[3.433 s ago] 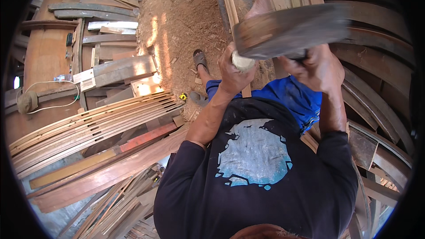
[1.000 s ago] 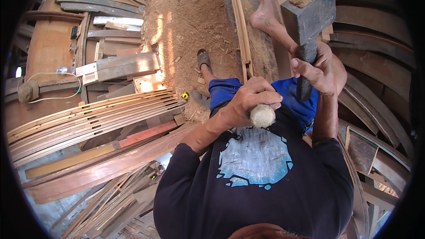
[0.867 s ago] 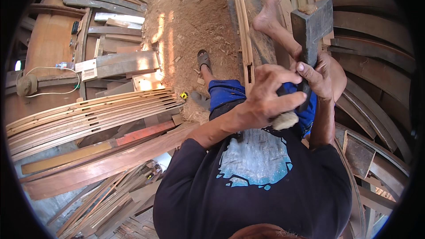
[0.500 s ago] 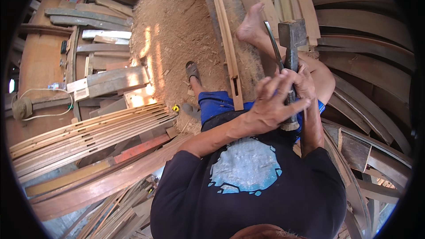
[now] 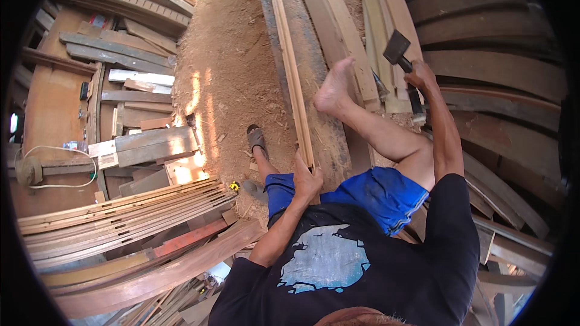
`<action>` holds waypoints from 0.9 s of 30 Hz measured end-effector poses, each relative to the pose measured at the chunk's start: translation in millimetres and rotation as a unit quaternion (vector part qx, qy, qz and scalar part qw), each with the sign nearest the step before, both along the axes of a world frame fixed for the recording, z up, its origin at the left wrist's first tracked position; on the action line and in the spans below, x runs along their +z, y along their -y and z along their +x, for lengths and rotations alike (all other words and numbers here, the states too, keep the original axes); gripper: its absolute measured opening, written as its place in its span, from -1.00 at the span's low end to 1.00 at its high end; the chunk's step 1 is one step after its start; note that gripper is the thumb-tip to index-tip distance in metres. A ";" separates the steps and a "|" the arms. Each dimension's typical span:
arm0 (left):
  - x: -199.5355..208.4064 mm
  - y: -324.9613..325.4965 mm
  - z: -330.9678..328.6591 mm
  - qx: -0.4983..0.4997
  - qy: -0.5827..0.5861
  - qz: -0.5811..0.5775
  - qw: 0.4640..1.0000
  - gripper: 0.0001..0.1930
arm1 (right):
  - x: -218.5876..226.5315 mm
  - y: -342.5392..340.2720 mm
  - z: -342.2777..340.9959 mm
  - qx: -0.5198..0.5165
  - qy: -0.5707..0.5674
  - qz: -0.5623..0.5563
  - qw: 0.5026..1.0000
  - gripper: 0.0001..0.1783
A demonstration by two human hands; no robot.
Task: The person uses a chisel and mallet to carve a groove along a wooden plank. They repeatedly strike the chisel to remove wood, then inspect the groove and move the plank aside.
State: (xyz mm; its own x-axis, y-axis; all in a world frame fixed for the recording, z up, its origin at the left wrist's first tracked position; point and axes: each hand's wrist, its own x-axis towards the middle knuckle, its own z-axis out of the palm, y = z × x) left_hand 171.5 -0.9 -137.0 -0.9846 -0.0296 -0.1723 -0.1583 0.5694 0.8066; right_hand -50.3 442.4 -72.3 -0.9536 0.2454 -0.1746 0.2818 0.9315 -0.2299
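Observation:
My left hand (image 5: pixel 308 178) is closed around the near end of a long, narrow wooden strip (image 5: pixel 286 60), which runs away from my lap along a thick beam. Off to the right, my right hand (image 5: pixel 419 76) grips the handle of a hammer (image 5: pixel 397 47). Its dark, blocky head points away and to the left, and the handle's end sticks out below my fist. A slim metal tool (image 5: pixel 380 86), which looks like the chisel held earlier, lies beside the planks past my raised leg; it is partly hard to make out.
The thick grey beam (image 5: pixel 320 84) lies under the strip, my bare foot beside it. Long boards (image 5: pixel 338 30) stretch away beyond. Curved timbers (image 5: pixel 495 72) are stacked at right. Slotted strips (image 5: pixel 121 214) lie at left, near a yellow tape measure (image 5: pixel 234 186). Sawdust covers the ground (image 5: pixel 226 66).
My hands have parted. The right one has carried the hammer away to the right; the left has come down onto the strip's end. The chisel has left my hands.

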 end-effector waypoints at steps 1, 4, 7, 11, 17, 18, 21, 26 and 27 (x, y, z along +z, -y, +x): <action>1.6 -0.1 1.2 0.012 0.025 -0.004 1.000 -0.15 | -20.0 0.5 -4.4 -0.001 0.023 0.004 1.000 -0.54; 9.3 -0.6 5.9 0.027 0.034 -0.015 0.999 -0.16 | -55.1 12.7 0.4 -0.060 0.082 -0.020 0.995 -0.46; 21.5 -1.7 5.1 0.039 0.082 0.004 0.996 -0.15 | -104.3 13.9 9.3 -0.081 0.113 -0.022 0.990 -0.49; 24.5 -6.0 5.1 0.048 0.072 -0.030 0.996 -0.17 | -156.3 3.1 21.8 -0.105 0.140 -0.061 0.983 -0.47; 12.9 5.6 1.8 0.040 0.103 -0.009 0.994 -0.19 | -190.9 -14.4 33.8 -0.070 0.166 -0.035 0.983 -0.37; 9.3 10.5 6.9 0.059 0.089 -0.010 0.994 -0.21 | -141.5 27.4 22.9 -0.082 0.175 -0.014 0.981 -0.34; 4.9 26.4 -1.7 0.039 0.061 0.016 0.997 -0.29 | -116.9 51.8 42.7 -0.001 -0.112 -0.003 0.994 -0.42; -17.7 72.9 0.9 0.056 0.116 0.291 0.948 -0.48 | 15.6 209.7 130.3 -0.017 -0.080 -0.389 0.917 -0.50; -11.6 74.7 -1.5 0.058 0.136 0.376 0.915 -0.49 | 24.9 229.9 154.6 -0.012 -0.017 -0.462 0.886 -0.43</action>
